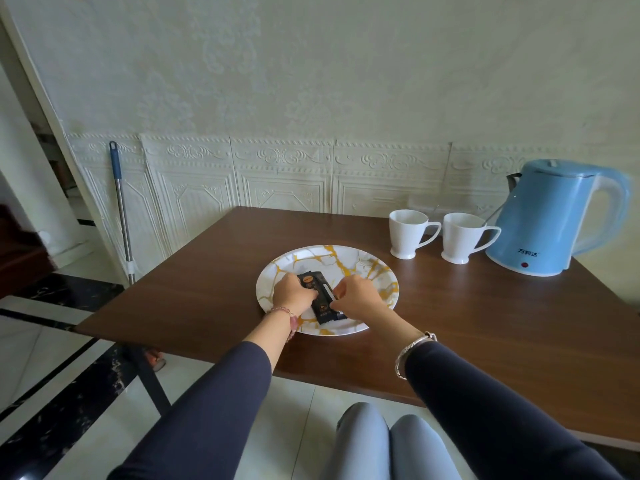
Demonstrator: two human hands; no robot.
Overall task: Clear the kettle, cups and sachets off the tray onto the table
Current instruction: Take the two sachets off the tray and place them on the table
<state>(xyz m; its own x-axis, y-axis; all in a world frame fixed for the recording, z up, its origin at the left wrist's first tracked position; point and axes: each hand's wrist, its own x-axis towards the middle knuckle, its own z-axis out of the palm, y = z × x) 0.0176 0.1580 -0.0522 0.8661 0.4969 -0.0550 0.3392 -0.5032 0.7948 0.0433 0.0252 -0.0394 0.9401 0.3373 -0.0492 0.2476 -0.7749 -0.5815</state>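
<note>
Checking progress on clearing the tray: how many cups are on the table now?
2. One white cup stands on the table beyond the tray; the second cup stands right of it, next to the blue kettle. None seem hidden.

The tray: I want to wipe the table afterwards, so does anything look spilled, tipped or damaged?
Nothing stands out. The kettle and both cups stand upright on the table, which looks dry. The tray holds only dark sachets, which the left hand and right hand are gathering.
</note>
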